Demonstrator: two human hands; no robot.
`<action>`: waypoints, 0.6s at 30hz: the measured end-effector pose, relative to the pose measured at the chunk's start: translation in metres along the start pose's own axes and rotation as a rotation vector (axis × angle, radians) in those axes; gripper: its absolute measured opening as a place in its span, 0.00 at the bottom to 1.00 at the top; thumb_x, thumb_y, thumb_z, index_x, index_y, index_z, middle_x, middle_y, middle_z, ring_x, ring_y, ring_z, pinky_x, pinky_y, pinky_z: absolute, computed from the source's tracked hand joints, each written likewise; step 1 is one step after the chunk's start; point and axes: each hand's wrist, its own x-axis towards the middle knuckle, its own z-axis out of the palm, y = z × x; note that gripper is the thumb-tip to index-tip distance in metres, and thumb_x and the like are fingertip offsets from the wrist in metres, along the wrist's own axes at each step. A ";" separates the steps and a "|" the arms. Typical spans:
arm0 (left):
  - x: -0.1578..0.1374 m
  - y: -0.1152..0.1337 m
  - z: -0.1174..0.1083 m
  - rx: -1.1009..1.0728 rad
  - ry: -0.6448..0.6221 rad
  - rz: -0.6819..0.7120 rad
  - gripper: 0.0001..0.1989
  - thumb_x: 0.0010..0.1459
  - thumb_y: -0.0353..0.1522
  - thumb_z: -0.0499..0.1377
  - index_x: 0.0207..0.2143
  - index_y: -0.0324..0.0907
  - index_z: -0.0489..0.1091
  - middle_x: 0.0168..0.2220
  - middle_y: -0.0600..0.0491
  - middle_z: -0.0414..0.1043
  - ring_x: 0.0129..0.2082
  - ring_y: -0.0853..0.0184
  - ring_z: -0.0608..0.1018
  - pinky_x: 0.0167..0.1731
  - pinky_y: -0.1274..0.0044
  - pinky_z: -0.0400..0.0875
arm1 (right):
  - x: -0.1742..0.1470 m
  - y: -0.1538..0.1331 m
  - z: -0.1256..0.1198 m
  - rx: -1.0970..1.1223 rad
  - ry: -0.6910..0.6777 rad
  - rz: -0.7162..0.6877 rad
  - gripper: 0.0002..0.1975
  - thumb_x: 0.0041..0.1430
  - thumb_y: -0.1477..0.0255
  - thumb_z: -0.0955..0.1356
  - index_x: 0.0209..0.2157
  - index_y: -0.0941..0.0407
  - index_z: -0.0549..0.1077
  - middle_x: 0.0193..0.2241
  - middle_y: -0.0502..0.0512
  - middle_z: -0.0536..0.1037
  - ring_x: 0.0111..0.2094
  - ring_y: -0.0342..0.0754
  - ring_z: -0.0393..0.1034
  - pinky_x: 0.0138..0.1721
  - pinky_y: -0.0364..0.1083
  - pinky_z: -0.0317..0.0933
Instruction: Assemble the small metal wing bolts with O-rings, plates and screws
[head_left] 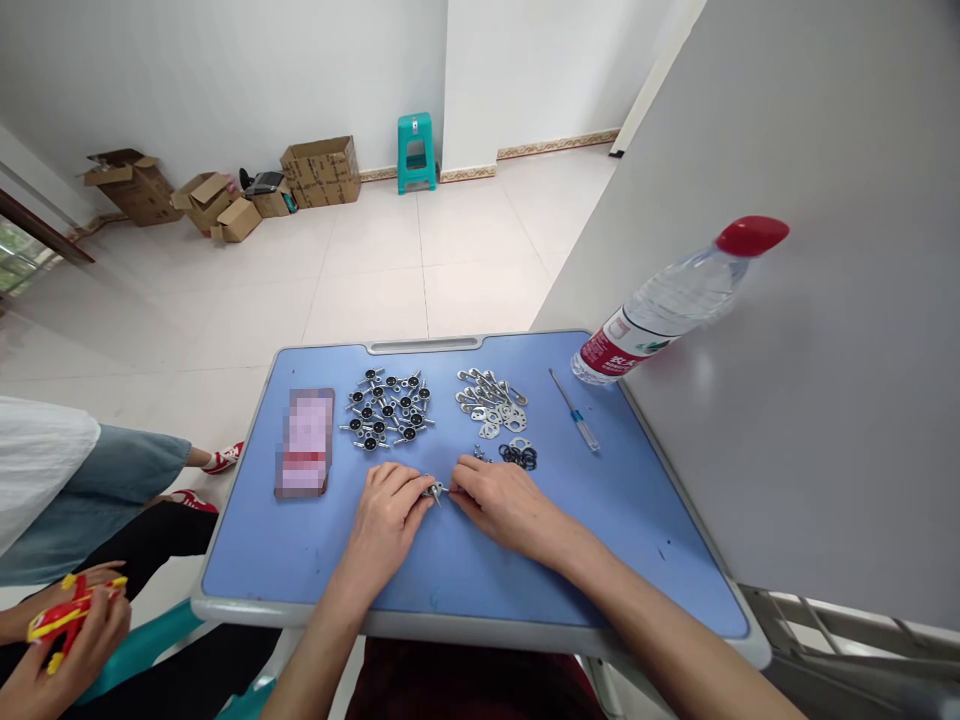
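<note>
Over the front middle of the blue table (525, 590), my left hand (388, 515) pinches a small silver metal fitting (435, 490) with thin prongs. My right hand (499, 498) is closed at the fitting's right side; whatever its fingertips grip is too small to make out. Behind my left hand lies a group of similar metal fittings with round black discs (388, 411). Beyond my right hand are long metal pieces with round ends (487, 388), flat metal plates (513, 417), black rubber rings (519, 456) and tiny screw-like pieces (480, 453).
A blurred-out phone (306, 442) lies at the left, and a screwdriver (576, 412) at the right. A water bottle (660, 310) stands at the back right corner beside a grey panel (825, 400). At left, another person's hands (94, 620) hold a red and yellow toy (71, 618).
</note>
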 end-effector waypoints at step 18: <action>-0.001 -0.003 0.001 0.004 -0.008 0.014 0.10 0.67 0.29 0.52 0.45 0.43 0.73 0.38 0.49 0.75 0.40 0.62 0.73 0.42 0.66 0.67 | -0.009 0.024 -0.025 0.065 -0.037 0.041 0.08 0.60 0.81 0.66 0.33 0.55 0.74 0.34 0.51 0.75 0.27 0.43 0.66 0.27 0.43 0.49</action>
